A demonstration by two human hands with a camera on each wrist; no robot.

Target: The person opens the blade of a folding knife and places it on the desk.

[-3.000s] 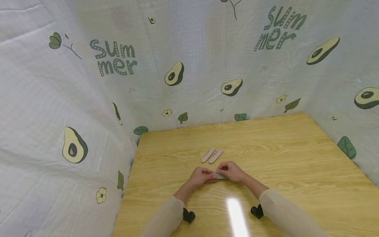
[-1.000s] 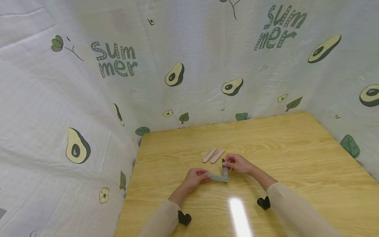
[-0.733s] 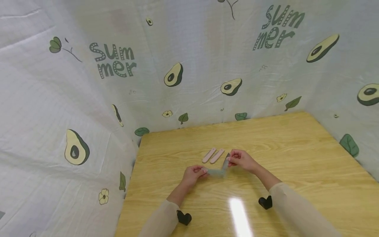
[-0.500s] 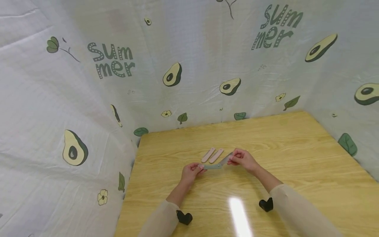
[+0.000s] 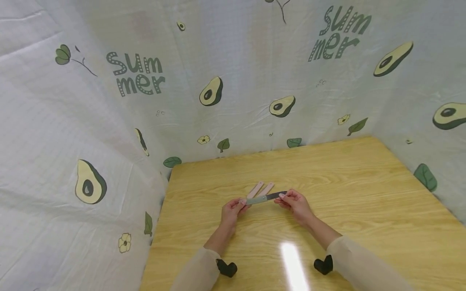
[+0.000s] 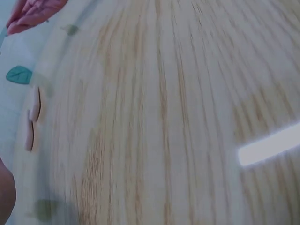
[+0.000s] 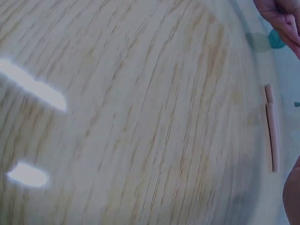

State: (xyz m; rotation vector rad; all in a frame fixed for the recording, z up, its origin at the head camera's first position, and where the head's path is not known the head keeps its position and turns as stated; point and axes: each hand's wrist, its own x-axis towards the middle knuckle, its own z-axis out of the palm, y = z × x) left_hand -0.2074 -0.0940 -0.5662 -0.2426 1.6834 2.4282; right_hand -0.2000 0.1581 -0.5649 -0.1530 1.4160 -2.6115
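Note:
A folding knife (image 5: 256,199) with a grey-green handle is held level above the table in the head view, its dark blade (image 5: 275,195) swung out nearly in line with the handle. My left hand (image 5: 231,211) pinches the handle's end between thumb and fingers. At the other end, my right hand (image 5: 296,205) pinches the blade near its tip. Just behind the knife lie two pale pink folding knives (image 5: 255,188), both folded and partly covered by the held one. Neither wrist view shows the held knife; the pink knives (image 7: 273,136) appear there at the edge.
The wooden table (image 5: 327,182) spreads to the right and toward me, with a bright light reflection near the front. White cloth (image 5: 247,60) printed with avocados and leaves hangs along the back and both sides.
Three seconds ago both hands were close together over the grey-green knife. The right hand then swung the blade out, through a right angle, until it lies almost straight with the handle.

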